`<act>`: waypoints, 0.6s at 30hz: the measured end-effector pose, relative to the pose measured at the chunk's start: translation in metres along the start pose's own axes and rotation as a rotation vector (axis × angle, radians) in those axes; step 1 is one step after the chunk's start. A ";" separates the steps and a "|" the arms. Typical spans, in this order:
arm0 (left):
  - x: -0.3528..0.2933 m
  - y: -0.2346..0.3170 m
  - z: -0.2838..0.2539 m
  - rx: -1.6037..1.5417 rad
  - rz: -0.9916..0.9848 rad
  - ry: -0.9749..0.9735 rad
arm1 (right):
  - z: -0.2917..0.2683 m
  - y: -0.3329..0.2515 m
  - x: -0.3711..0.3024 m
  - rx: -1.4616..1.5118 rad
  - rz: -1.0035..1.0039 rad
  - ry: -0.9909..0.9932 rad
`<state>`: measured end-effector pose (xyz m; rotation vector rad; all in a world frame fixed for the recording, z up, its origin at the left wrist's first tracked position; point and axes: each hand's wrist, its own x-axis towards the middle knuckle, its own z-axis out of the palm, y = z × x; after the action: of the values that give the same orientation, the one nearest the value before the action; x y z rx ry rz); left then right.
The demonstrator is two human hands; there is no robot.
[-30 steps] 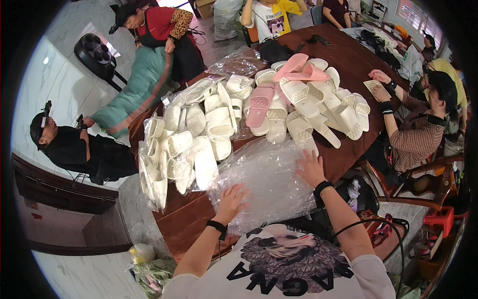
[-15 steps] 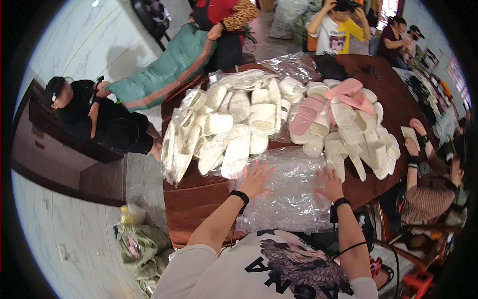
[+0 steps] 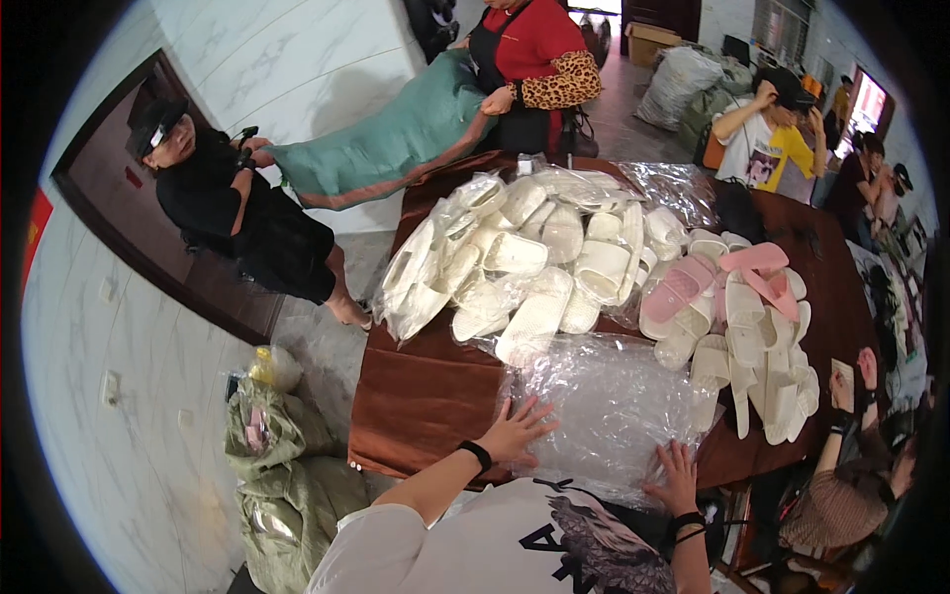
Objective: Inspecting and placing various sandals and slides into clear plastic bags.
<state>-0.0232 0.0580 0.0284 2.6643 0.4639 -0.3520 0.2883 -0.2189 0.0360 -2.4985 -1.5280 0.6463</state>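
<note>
Clear plastic bags (image 3: 609, 406) lie flat and wrinkled in a layer at the near side of the table. My left hand (image 3: 517, 434) rests on their left edge, fingers spread. At the near right corner my right hand (image 3: 675, 479) lies on the plastic, its fingers also stretched out. Just beyond is a big heap of white slippers, many wrapped in clear plastic; one white slipper (image 3: 535, 315) points toward my left hand. Pink slippers (image 3: 678, 284) lie among unwrapped white slippers (image 3: 754, 337) on the right.
A brown cloth (image 3: 426, 396) covers the table. Beyond it, two people hold a long green sack (image 3: 396, 139). Stuffed olive sacks (image 3: 282, 475) stand on the floor at left. Another person's hand (image 3: 841, 386) holds a small card at the right edge. More people are at the back right.
The view has swung, so the table sits lower and further right. Both my hands have slid back toward me over the plastic, away from the slippers. The green sack stays held up.
</note>
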 end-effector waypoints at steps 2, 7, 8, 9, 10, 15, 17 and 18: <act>0.000 -0.006 0.009 -0.052 0.010 0.072 | -0.004 0.008 0.002 0.035 -0.037 -0.005; -0.019 -0.004 -0.007 -0.088 -0.090 0.203 | -0.021 0.020 -0.002 -0.031 -0.204 0.135; -0.025 -0.001 -0.007 -0.164 -0.212 0.224 | -0.022 0.019 -0.003 0.021 -0.159 0.257; -0.030 0.001 -0.006 -0.239 -0.335 0.246 | -0.023 0.017 -0.004 0.076 -0.113 0.379; -0.035 0.002 0.003 -0.238 -0.358 0.264 | -0.024 0.004 -0.005 0.108 0.005 0.429; -0.030 0.003 0.040 -0.160 -0.450 0.268 | 0.033 0.046 0.018 0.283 -0.024 0.341; -0.028 0.007 0.038 -0.159 -0.488 0.264 | 0.037 0.049 0.029 0.309 0.010 0.393; -0.025 0.010 0.039 -0.164 -0.480 0.277 | 0.036 0.055 0.032 0.307 -0.009 0.385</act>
<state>-0.0492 0.0258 0.0051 2.4255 1.1714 -0.0708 0.3300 -0.2204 -0.0236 -2.2207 -1.2000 0.3381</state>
